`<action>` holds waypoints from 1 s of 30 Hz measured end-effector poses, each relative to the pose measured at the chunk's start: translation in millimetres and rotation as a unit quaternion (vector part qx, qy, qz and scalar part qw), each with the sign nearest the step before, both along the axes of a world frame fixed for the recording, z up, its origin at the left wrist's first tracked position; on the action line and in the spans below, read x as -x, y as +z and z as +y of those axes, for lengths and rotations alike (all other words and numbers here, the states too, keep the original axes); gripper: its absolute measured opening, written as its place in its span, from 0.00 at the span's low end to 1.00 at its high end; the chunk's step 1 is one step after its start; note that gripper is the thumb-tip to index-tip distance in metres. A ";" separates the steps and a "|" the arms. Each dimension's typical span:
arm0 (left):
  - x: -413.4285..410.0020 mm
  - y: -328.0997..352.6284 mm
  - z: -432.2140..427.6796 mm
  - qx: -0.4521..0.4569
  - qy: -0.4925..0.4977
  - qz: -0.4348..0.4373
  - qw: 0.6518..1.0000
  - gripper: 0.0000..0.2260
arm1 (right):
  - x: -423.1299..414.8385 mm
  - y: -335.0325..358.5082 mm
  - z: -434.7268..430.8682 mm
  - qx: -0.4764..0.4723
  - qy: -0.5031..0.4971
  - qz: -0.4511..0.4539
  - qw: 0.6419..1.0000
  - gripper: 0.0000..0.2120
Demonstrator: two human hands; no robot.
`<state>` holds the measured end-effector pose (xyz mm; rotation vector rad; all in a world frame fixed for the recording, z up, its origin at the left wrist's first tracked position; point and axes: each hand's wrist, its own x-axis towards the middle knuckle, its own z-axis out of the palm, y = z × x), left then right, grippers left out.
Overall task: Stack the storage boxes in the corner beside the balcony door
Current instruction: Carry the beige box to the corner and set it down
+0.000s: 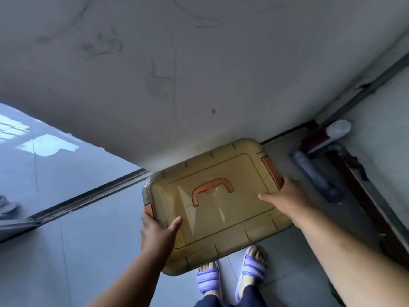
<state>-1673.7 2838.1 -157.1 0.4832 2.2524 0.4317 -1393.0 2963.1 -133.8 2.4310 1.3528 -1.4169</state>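
Note:
A translucent amber storage box [221, 218] with an orange lid handle and orange side latches is in the middle of the head view, close to the white wall. My left hand [158, 232] grips its left edge near the left latch, thumb on the lid. My right hand [285, 196] holds the right edge by the right latch, thumb lying across the lid. The box is level, lid up. Whether it rests on something beneath is hidden by the lid.
A scuffed white wall [177, 85] stands right behind the box. A dark sliding-door track [88, 196] runs left, with glossy balcony floor beyond. A dark door frame and a grey pipe [314, 173] are at the right. My feet in purple slippers [230, 275] are on grey tiles.

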 end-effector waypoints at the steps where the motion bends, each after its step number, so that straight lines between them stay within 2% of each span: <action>1: -0.3 -3.8 3.1 0.002 0.002 0.000 1.000 0.40 | 0.4 -4.7 2.5 -0.001 0.006 -0.003 1.000 0.37; 10: -1.6 -72.6 43.9 -0.004 -0.025 0.009 1.000 0.39 | -6.0 -69.0 34.5 0.010 0.001 -0.006 1.000 0.43; 17: -1.1 -95.4 45.3 0.021 -0.006 0.002 1.000 0.42 | 0.2 -91.1 38.5 -0.002 0.009 0.015 1.000 0.44; 22: -0.5 -96.3 48.0 0.041 0.003 -0.007 0.999 0.44 | 3.6 -93.5 41.7 -0.007 0.013 0.021 1.000 0.46; 27: -11.8 -76.3 57.0 0.079 -0.050 0.010 0.996 0.49 | -0.1 -77.6 34.3 0.005 0.029 0.013 0.999 0.48; 30: -23.2 -53.3 66.5 0.100 -0.079 0.018 0.992 0.43 | -7.6 -56.4 28.2 0.008 0.028 0.009 1.000 0.43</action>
